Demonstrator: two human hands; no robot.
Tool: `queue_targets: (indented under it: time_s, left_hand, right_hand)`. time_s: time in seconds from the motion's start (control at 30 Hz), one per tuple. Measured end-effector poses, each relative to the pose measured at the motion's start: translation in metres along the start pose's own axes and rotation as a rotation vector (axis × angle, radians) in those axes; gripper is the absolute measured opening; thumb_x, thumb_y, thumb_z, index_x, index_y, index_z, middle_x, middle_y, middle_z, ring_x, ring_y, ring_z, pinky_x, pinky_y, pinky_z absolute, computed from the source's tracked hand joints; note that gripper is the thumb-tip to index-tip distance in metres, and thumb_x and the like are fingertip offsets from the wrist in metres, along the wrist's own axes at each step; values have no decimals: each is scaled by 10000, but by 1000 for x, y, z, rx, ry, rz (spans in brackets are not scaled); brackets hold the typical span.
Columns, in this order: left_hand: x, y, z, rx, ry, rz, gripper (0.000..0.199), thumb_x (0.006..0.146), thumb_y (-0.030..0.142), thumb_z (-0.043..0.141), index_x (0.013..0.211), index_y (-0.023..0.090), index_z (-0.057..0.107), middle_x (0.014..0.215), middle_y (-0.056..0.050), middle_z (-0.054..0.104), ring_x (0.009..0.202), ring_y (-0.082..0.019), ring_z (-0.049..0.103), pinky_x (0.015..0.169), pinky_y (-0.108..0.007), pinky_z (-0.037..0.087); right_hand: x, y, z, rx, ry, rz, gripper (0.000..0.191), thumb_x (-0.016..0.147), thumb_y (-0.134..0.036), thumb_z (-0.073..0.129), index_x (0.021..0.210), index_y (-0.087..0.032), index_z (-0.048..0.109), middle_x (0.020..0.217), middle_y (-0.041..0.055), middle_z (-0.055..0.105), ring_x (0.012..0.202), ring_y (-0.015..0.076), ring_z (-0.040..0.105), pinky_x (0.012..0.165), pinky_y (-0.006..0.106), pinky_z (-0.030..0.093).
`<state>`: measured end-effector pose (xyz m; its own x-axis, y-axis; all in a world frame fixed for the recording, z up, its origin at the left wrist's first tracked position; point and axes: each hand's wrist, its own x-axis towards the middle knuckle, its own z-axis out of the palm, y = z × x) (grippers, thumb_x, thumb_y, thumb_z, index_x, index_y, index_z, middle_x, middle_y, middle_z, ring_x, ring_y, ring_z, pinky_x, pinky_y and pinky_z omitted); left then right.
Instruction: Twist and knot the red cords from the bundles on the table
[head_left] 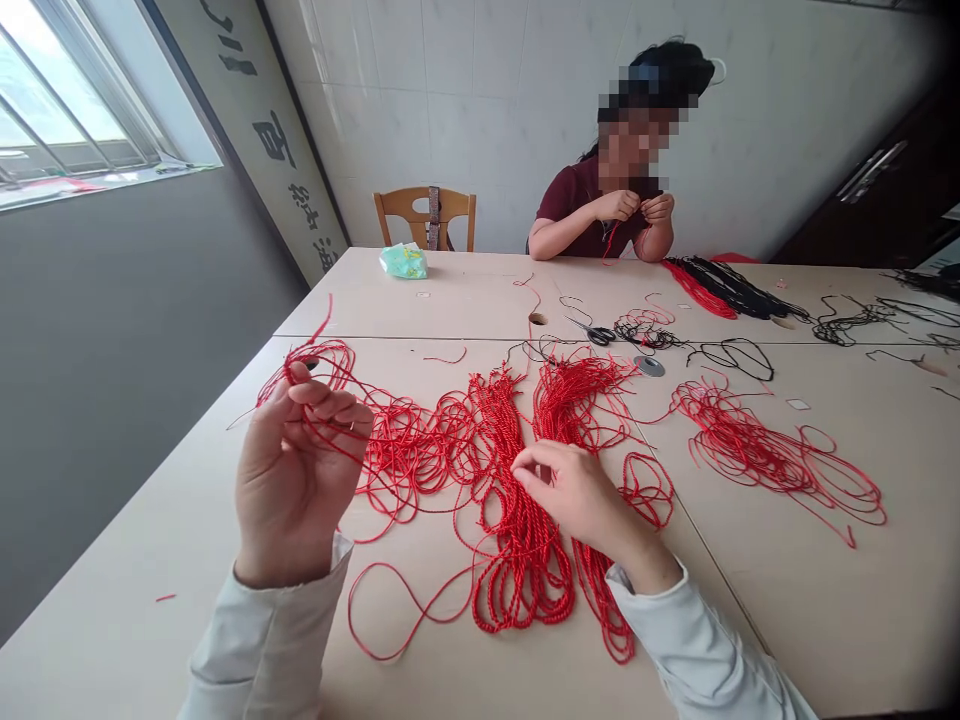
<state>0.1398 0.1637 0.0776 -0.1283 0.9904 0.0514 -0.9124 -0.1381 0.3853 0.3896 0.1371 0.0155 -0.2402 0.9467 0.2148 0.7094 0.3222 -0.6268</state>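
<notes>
My left hand [307,450] is raised at the left, thumb and fingertips closed on a thin red cord [330,435]. Loose strands of that cord hang from the fingers and trail to a tangled heap of red cord [409,445] on the table. Over the middle, my right hand [566,490] has its thumb and forefinger drawn together. Whether a strand lies between those fingertips, I cannot make out. Beneath and left of it lies a bundle of braided red cords [517,560]. A second red bundle [574,400] runs partly under my right hand and wrist.
Across the table [112,640] a person [577,205] works a red cord with both hands. Black-handled scissors [600,335], black cord scraps [649,330] and a grey disc [649,366] lie beyond the bundles. More loose red cord [780,455] spreads right. A green packet [403,262] sits far left.
</notes>
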Motion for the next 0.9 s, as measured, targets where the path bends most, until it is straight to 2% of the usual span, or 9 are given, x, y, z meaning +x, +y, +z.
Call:
queue_targets:
  time_s: [0.1, 0.3, 0.5, 0.63, 0.73, 0.83, 0.9]
  left_hand:
    - [1, 10, -2, -10, -22, 58, 191, 859, 74, 578, 990, 213, 574, 708, 61, 678, 620, -74, 581, 635, -196, 507]
    - [5, 31, -9, -47, -47, 218, 135, 826, 97, 571, 919, 191, 550, 763, 66, 689, 632, -76, 563, 629, -198, 504]
    - [10, 25, -13, 26, 45, 196, 105, 853, 102, 591, 888, 200, 580, 749, 54, 691, 634, -75, 607, 611, -207, 522]
    - [14, 20, -14, 73, 119, 174, 80, 890, 120, 585, 861, 187, 617, 703, 49, 662, 613, -51, 616, 608, -170, 518]
    - [9, 8, -22, 106, 145, 112, 92, 889, 116, 572, 844, 154, 643, 688, 32, 646, 603, -43, 607, 588, -143, 510]
    - [-8, -10, -38, 225, 154, -129, 71, 799, 124, 685, 866, 134, 667, 768, 3, 661, 662, -65, 625, 606, -146, 516]
    - [-19, -20, -49, 325, 164, -249, 95, 756, 150, 738, 808, 134, 660, 793, -4, 661, 625, -60, 600, 594, -154, 507]
  right_hand:
    - [2, 0, 11, -112, -108, 4, 109, 865, -153, 586, 795, -209, 647, 846, -6, 689, 811, 170, 615, 773, 308, 425]
    - [10, -3, 22, -246, -94, -3, 102, 876, -167, 570, 798, -205, 625, 825, 2, 683, 786, 166, 619, 741, 287, 420]
    - [29, -13, 22, -288, -127, -50, 129, 882, -157, 549, 846, -216, 658, 891, 16, 694, 859, 176, 630, 791, 290, 421]
    - [40, -18, 18, -279, -114, -33, 136, 878, -162, 542, 857, -216, 665, 905, 18, 704, 857, 172, 637, 766, 277, 426]
    - [49, -22, 10, -280, -121, -47, 143, 882, -194, 534, 851, -221, 670, 894, 21, 709, 822, 172, 642, 731, 277, 425]
    - [73, -28, 1, -305, -106, -65, 158, 883, -237, 530, 848, -225, 684, 874, 34, 717, 788, 187, 642, 687, 284, 416]
    - [103, -36, 0, -309, -77, -63, 170, 879, -269, 530, 848, -231, 693, 828, 32, 722, 736, 192, 634, 652, 286, 406]
